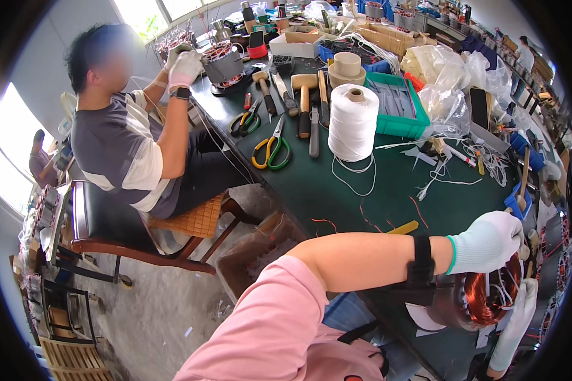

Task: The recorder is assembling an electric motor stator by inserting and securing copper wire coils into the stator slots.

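Observation:
At the right, a motor stator (448, 307) with copper windings (480, 298) lies on its side on the dark green table. My left hand (489, 242), in a pale knit glove with a green cuff, reaches across to the top of the windings. Its fingers are curled, and what they hold is hidden. My right hand (518, 325), in a white glove, lies along the stator's far right side with fingers stretched toward the windings. White leads (503, 286) loop over the copper between both hands.
A white thread spool (353, 122), a green tray (397, 105), mallets (304, 95) and yellow-green scissors (272, 149) stand or lie on the table (299, 184). A co-worker (127, 120) sits at left, gloved hands at another stator (224, 63). A box (248, 254) stands below the table edge.

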The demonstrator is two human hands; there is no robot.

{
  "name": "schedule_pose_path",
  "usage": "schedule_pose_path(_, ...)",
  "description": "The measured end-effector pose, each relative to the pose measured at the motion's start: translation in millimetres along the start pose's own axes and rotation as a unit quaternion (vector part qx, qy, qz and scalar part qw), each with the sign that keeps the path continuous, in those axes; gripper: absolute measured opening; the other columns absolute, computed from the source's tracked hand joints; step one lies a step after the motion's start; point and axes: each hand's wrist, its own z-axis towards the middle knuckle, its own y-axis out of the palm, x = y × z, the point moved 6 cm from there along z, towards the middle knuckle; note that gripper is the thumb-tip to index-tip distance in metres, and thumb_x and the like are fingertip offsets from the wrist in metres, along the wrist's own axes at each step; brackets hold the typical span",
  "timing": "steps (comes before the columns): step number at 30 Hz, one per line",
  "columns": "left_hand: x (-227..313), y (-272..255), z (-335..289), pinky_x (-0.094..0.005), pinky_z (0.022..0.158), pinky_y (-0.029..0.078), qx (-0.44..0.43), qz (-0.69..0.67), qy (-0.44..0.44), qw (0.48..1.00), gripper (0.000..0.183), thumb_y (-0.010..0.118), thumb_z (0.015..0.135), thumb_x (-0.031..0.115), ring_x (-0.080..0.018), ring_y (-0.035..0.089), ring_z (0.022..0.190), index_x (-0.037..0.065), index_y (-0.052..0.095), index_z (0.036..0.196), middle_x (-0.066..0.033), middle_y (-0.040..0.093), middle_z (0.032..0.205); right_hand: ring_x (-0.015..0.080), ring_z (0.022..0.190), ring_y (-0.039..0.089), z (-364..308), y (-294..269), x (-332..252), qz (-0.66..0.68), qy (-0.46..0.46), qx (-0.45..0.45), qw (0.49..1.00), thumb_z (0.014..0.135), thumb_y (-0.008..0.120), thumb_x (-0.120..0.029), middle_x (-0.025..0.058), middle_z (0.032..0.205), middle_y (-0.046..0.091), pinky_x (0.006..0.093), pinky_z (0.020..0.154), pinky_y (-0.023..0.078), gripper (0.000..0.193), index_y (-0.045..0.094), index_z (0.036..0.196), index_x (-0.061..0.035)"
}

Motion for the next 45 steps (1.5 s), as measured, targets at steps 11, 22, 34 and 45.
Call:
schedule_pose_path(11,3.7,-4.6,0.1,-0.0429,0.076,0.056,-0.012,-0.051,-0.039,0.998,0.019,0.057,0.095,0.016,-0.0350,0.070,0.075,0.001,0.069,0.095,-0.0193,0.069,0.080,0.0063,0.078,0.031,10.5,-13.1,-0.7,-0.002,0.037,-0.079,0.996,0.106,0.048,-0.011,-0.0027,0.087,0.035,0.0221,0.071,0.028,0.011,0.045,0.096,-0.0066)
schedule_pose_path(22,3.4,-3.3,0.9,-0.0460,0.079,0.054,-0.012,-0.040,-0.029,0.999,0.020,0.057,0.094,0.016,-0.0423,0.068,0.084,0.001,0.069,0.094,-0.0229,0.069,0.086,0.0073,0.082,0.036,-4.6,-5.0,3.9,0.047,0.022,-0.022,0.998,0.106,0.051,-0.009,-0.0008,0.089,0.037,0.0217,0.078,0.032,0.012,0.044,0.096,-0.0060)
schedule_pose_path(34,6.0,-2.5,1.9,-0.0451,0.078,0.055,-0.030,-0.042,-0.050,0.997,0.022,0.056,0.094,0.017,-0.0411,0.068,0.083,0.000,0.069,0.094,-0.0227,0.069,0.083,0.0110,0.087,0.039,-6.3,-2.9,-8.1,0.026,0.003,-0.030,0.999,0.107,0.048,-0.009,0.0028,0.092,0.038,0.0230,0.087,0.035,0.012,0.043,0.097,-0.0039)
schedule_pose_path(45,3.1,-4.3,1.5,-0.0442,0.076,0.056,-0.016,-0.014,-0.038,0.999,0.020,0.056,0.094,0.017,-0.0389,0.069,0.080,0.001,0.069,0.093,-0.0199,0.070,0.080,0.0099,0.086,0.039,-5.1,5.0,-0.1,0.060,-0.009,-0.017,0.998,0.107,0.049,-0.010,0.0019,0.091,0.038,0.0232,0.086,0.035,0.011,0.045,0.098,-0.0039)
